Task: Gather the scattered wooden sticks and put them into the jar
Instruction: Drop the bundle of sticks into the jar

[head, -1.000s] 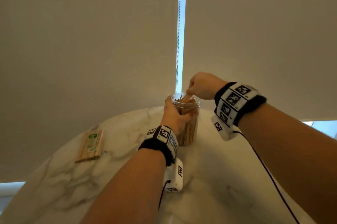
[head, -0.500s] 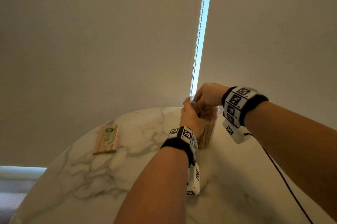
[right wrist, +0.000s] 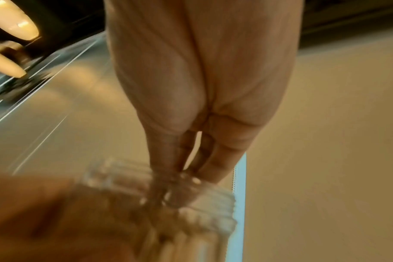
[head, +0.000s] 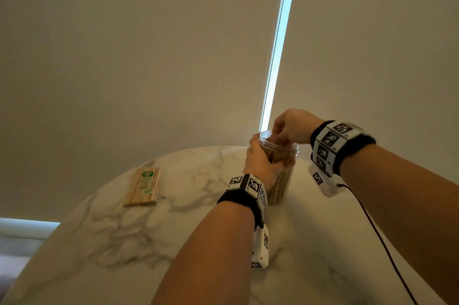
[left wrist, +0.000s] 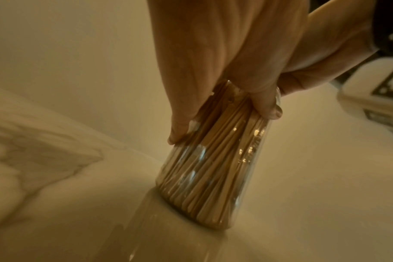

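A clear plastic jar (head: 285, 175) packed with upright wooden sticks (left wrist: 215, 159) stands on the marble table (head: 188, 225). My left hand (head: 259, 158) grips the jar around its upper body, and its thumb and fingers (left wrist: 180, 131) show wrapped on the wall in the left wrist view. My right hand (head: 291, 126) hovers over the jar's threaded rim (right wrist: 213, 207). Its thumb and fingers (right wrist: 211, 168) point down into the mouth and meet in a pinch among the stick tops. The tips are blurred behind the rim.
A wrapped flat bundle of wooden sticks (head: 143, 186) with a green label lies on the table, left of the jar. A pale roller blind (head: 149, 56) hangs right behind the table's curved far edge. A black cable (head: 377, 237) trails from my right wrist.
My right hand's fingers have gone from the stick tops down into the jar's mouth. The left hand keeps its grip on the jar. The head view has swung left.
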`<state>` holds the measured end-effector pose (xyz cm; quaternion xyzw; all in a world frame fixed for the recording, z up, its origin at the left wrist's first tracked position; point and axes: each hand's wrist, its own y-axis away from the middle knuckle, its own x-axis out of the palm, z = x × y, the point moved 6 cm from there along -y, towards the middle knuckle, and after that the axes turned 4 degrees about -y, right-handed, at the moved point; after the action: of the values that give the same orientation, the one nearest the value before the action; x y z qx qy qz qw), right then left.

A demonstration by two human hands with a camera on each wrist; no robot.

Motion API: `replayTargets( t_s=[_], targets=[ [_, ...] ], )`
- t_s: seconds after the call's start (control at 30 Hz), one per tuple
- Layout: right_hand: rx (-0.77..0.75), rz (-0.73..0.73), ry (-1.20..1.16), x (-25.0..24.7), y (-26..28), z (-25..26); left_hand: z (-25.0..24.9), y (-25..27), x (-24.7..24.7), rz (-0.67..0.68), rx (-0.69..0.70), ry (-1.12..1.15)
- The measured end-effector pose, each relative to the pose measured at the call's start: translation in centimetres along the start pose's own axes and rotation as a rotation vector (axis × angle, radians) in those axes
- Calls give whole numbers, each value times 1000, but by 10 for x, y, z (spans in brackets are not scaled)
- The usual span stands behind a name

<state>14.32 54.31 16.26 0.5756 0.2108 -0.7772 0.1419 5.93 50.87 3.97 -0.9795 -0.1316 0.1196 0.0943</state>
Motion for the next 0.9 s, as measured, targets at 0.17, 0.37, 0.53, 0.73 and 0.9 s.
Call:
replayTargets(
  t_s=[0.17, 0.37, 0.53, 0.73, 0.9],
  targets=[
    [-4, -37, 33, 0, -2, 4, 2, -1, 1, 1, 5, 17],
    [-6, -39, 238, 3, 2, 11, 4, -1, 1, -9, 15, 14],
    [53, -163, 102, -1, -6, 5, 4, -1, 1, -10, 20, 6],
    [52, -121, -8, 8, -5, 6, 6, -2, -1, -11, 27, -1],
    [84, -175, 20, -1, -6, 4, 7, -2, -2, -26, 28, 8]
  ],
)
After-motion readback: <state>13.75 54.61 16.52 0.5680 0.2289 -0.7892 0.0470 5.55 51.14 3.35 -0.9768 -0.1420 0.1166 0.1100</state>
